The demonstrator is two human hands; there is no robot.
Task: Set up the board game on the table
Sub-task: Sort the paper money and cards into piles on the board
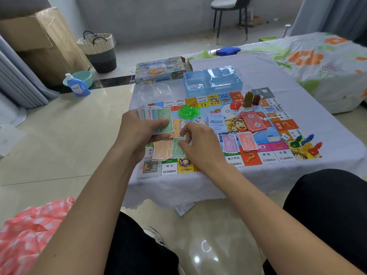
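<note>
Left hand (137, 132) is clamped on a fanned stack (156, 121) of play money, thumb across a green note on top, held just above the board (274, 133) at its nine o'clock edge. Right hand (200, 143) is just beside it, fingers curled down over a green pile (177, 149) on the board; they touch the notes, but whether they pinch one I cannot tell. An orange pile (161, 151) lies right beside the green one, at seven o'clock on the board. Purple notes (229, 142) and pink notes (247, 140) sit at five o'clock, red notes (251, 120) nearer the middle, blue cards (217, 123) dead centre. A heap of green houses (186, 111) is at eleven o'clock. Tall pieces (251, 99) stand at one o'clock. A die (285, 137) and the coloured pawns (305, 143) cluster at four o'clock. Beyond the board, at twelve, is the blue tray (213, 81), with the box (160, 69) next to it, all on the white-clothed table (317, 108).
</note>
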